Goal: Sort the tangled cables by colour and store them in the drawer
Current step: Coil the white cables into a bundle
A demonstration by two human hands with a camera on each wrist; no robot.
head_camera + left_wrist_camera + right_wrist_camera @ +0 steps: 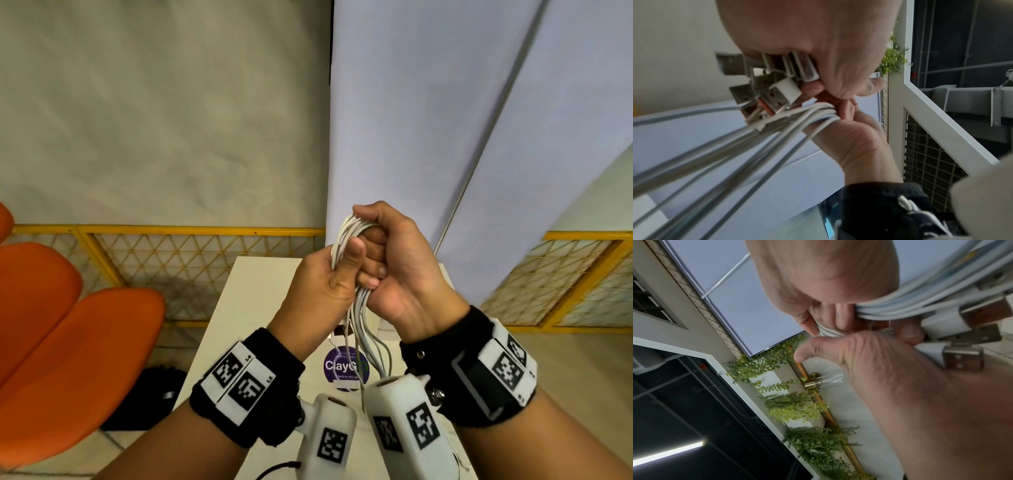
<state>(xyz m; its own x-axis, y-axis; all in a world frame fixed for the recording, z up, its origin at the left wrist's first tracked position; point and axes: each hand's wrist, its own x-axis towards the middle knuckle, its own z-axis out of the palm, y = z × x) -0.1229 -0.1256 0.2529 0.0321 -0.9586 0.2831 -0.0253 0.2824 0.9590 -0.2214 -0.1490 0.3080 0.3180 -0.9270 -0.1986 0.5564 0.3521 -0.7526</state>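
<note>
Above the white surface (253, 308), in the head view, a bundle of white cables (346, 236) is gripped by both hands: the left hand (322, 284) is curled round it with the thumb pressed on top, the right hand (394, 260) fisted round the loop. From the left wrist, USB plugs (777, 95) are seen bunched beside the fingers. From the right wrist, the strands are seen clamped under curled fingers (840, 316).
</note>
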